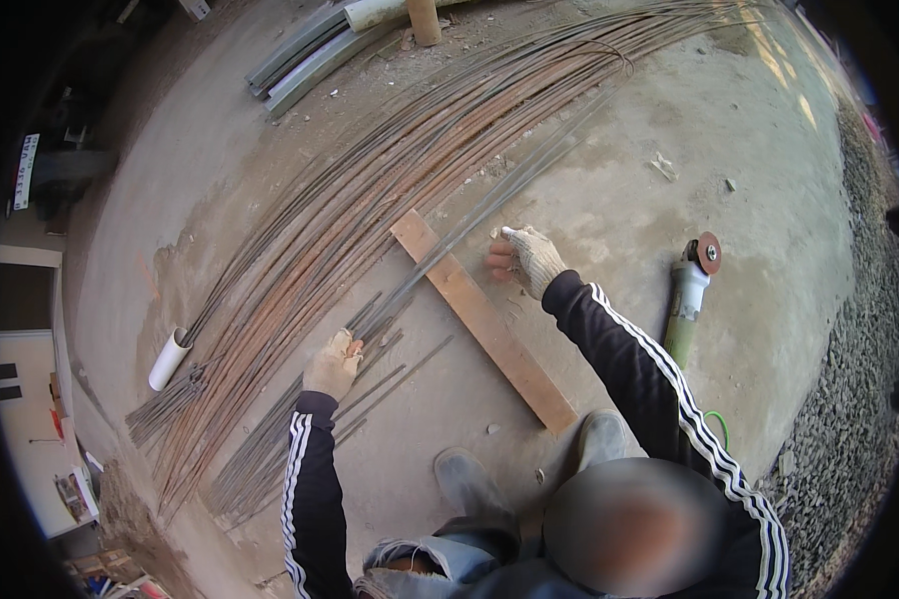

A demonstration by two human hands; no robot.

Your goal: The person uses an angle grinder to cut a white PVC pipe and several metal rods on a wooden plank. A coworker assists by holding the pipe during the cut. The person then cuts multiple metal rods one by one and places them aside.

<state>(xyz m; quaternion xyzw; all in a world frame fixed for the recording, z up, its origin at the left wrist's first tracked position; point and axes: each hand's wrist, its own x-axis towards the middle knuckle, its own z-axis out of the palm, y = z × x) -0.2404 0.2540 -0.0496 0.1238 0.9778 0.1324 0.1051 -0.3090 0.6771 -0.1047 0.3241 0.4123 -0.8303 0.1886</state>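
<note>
My left hand (332, 365), in a pale work glove with bare fingertips, is closed at the near ends of a few grey steel rods (430, 262). These rods run up and to the right across a brown wooden plank (499, 344). To the right of them my right hand (525, 258), gloved the same way, is raised with its fingers curled. A small white stick (508, 232) pokes out at its thumb side; its exact kind does not show. Shorter cut rods (270, 444) lie on the concrete beside my left forearm.
A large bundle of rusty rebar (370, 205) curves across the floor beyond my hands. One white pipe (170, 359) lies at its left end. An angle grinder (691, 290) with a reddish disc rests at right, near gravel (839, 399). Metal channels (320, 60) lie far back.
</note>
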